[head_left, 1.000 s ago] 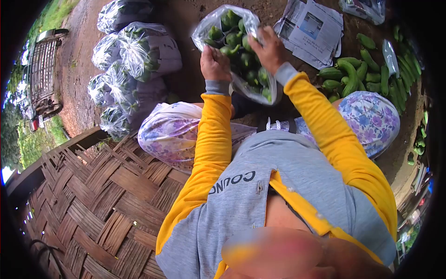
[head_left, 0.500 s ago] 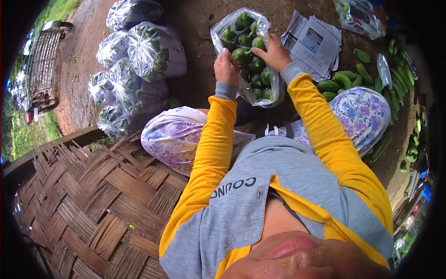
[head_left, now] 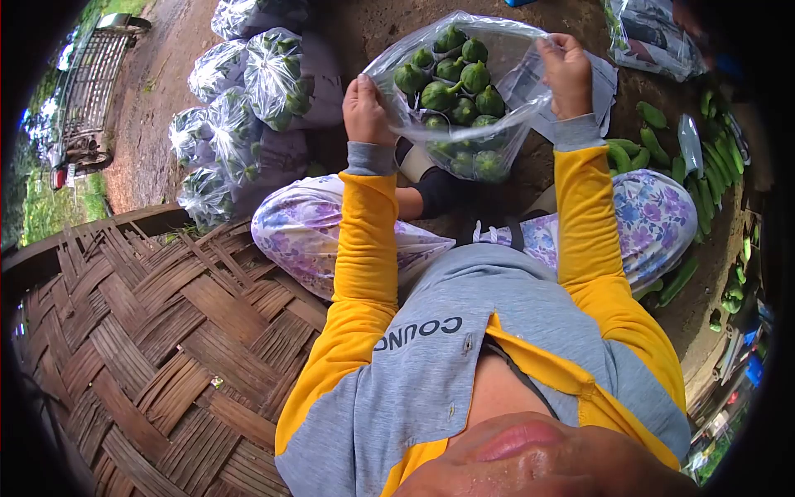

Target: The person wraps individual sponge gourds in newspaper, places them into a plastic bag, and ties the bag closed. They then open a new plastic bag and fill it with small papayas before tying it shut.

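A clear plastic bag (head_left: 517, 137) stands in front of me, its mouth stretched wide. Inside are several round, ribbed green vegetables with short stems (head_left: 464, 87). My left hand (head_left: 367, 112) pinches the bag's rim on the left side, fingers closed. On the opposite side, my right hand (head_left: 569, 76) grips the rim between thumb and fingers. Newspaper sheets (head_left: 603, 95) lie on the ground behind and below my right hand, partly seen through the plastic.
Several filled plastic bags (head_left: 276, 79) are stacked at the left. Long green vegetables (head_left: 654, 147) lie on the ground at the right, near a pale flat strip (head_left: 689, 147). Another plastic bag (head_left: 654, 37) sits at the upper right. A woven panel (head_left: 195, 356) fills the lower left.
Both hands have moved apart and pulled the bag's mouth wider. My right hand has left the vegetables and gone up and right to the rim; my left has shifted left.
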Demonstrator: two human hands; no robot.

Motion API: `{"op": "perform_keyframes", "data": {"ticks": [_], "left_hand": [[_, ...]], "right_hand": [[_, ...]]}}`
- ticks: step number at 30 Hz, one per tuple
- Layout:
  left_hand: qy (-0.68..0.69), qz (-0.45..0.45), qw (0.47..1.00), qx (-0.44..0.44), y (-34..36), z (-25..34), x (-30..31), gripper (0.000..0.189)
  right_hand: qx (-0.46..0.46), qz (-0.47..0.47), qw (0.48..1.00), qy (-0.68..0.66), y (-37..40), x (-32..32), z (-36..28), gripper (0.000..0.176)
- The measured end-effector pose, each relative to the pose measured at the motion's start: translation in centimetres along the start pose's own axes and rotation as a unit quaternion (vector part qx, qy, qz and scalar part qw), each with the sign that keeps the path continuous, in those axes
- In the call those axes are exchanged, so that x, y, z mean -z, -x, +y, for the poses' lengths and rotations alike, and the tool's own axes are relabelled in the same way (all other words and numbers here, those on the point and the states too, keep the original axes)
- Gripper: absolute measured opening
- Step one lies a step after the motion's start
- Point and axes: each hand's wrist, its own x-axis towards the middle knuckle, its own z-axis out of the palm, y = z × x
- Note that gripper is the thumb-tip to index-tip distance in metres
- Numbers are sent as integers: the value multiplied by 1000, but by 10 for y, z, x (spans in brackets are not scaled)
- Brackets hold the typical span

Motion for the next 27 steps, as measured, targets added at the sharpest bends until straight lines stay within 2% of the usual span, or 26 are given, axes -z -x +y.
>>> {"op": "perform_keyframes", "data": {"ticks": [3,4,7,11,12,13,15,16,17,19,20,21,22,23,24,25,26,27], "left_hand": [[80,39,991,99,-9,0,18,27],[167,50,973,150,-13,0,24,28],[284,72,941,170,-12,-5,32,29],[191,107,973,77,-10,-15,33,27],[77,147,986,28,-5,-22,36,25],[66,156,985,22,0,-28,32,29],[43,178,983,8,13,-46,20,43],[46,110,993,-5,17,-71,25,65],[-20,61,997,-49,15,-92,25,73],[-79,22,990,-115,3,-102,11,74],[-11,17,997,-78,-5,-92,-2,69],[-106,61,978,-168,-16,-80,-11,62],[-104,49,973,-200,-23,-71,-13,57],[-102,39,967,-231,-28,-56,-20,54],[-126,65,951,-274,-31,-44,-29,50],[-88,20,962,-257,-27,-43,-29,45],[-50,-25,969,-241,-23,-43,-28,42],[-12,-70,972,-224,-20,-43,-28,41]], "right_hand": [[-101,8,968,-230,-5,11,3,10],[-114,22,943,-311,-9,13,7,9],[-155,172,912,-339,-11,9,19,11],[-153,197,902,-352,-17,15,31,13],[-162,207,897,-356,-17,14,32,13],[-172,216,891,-359,-17,12,31,13],[-178,219,888,-363,-21,13,39,12],[-182,218,887,-364,-22,12,43,12],[-180,213,891,-359,-21,11,42,12],[-174,203,899,-346,-19,11,39,13],[-180,175,904,-347,-17,14,40,13],[-186,146,908,-346,-13,18,41,13],[-192,116,912,-345,-11,20,42,14],[-165,108,934,-298,-9,21,41,14],[-139,100,953,-251,-6,22,41,13],[-113,92,968,-203,-2,21,34,13],[-46,84,992,-84,4,21,26,9],[57,31,998,10,7,19,20,8]]}}
